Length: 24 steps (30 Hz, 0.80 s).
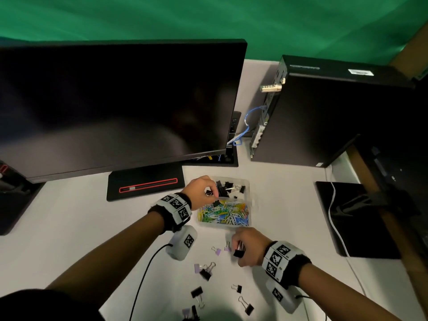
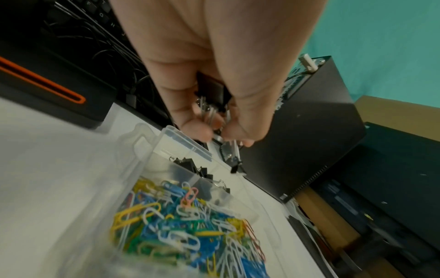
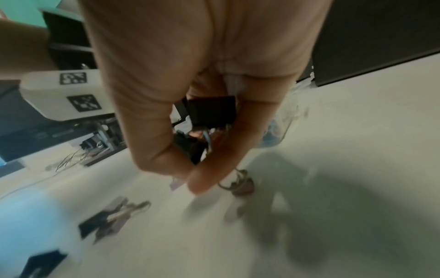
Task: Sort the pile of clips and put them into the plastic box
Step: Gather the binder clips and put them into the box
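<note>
My left hand (image 1: 201, 190) hangs over the plastic box (image 1: 247, 206) at centre frame, its grip pinched on black binder clips (image 2: 212, 94). The coloured paper clips (image 1: 224, 213) already fill the near compartment; black clips lie in the far one. My right hand (image 1: 249, 247), lower right, grips another black clip (image 1: 239, 253). Loose binder clips (image 1: 205, 269) are scattered on the bench (image 1: 81, 228) below, so I judge the sorting well along but unfinished.

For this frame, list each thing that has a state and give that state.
plastic box: lid off, black binder clips in far compartment, coloured paper clips in near one
left hand: holds black binder clips over box
right hand: grips black binder clips above table
loose binder clips: scattered on table
monitor: screen dark
</note>
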Available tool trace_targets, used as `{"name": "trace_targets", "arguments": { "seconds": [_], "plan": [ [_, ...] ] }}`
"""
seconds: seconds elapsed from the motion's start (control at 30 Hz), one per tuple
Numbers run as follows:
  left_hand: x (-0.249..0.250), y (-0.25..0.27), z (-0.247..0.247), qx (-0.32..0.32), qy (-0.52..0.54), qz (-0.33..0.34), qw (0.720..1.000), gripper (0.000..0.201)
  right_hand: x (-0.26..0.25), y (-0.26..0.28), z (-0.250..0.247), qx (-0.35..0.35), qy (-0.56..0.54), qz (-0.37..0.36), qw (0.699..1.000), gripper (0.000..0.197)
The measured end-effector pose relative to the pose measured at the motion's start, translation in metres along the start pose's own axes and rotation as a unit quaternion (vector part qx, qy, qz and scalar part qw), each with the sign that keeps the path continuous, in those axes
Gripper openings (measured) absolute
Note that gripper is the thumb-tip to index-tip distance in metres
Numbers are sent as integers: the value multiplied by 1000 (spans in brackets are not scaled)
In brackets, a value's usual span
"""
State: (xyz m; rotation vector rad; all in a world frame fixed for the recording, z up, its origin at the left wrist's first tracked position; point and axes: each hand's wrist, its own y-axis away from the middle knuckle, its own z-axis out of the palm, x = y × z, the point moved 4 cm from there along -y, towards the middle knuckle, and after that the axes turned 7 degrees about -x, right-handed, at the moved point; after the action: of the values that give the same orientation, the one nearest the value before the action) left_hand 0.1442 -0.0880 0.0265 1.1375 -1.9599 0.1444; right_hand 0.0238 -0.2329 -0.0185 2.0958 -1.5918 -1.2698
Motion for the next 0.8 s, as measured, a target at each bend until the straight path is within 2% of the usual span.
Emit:
{"name": "trace_targets", "arguments": {
  "seconds": [0.1,0.2,0.27,0.37,0.47,0.67,0.73,0.8],
  "plan": [
    [-5,-22,-7,38,13,-23,999,9,0,-4,-15,18,-44,-7,999,18],
    [-10,-36,-6,51,22,-43,998,12,-6,-6,-33,24,-99,-5,995,37],
    [-14,-42,-2,40,23,-57,997,20,-11,-8,-48,38,-125,-13,991,40],
    [-20,-44,0,9,44,-69,997,39,-16,-15,-73,60,-164,-14,985,35],
    [-22,-43,-4,-4,39,-61,997,50,-13,-30,-101,99,-169,16,981,24],
    [-17,-29,-13,53,48,-23,997,46,-1,-56,-139,193,-144,52,969,17],
    [-17,-19,-13,46,44,-8,998,44,4,-62,-141,209,-120,63,968,19],
    [-17,-8,-8,11,37,-2,999,42,9,-66,-137,211,-111,67,969,19]
  ]
}}
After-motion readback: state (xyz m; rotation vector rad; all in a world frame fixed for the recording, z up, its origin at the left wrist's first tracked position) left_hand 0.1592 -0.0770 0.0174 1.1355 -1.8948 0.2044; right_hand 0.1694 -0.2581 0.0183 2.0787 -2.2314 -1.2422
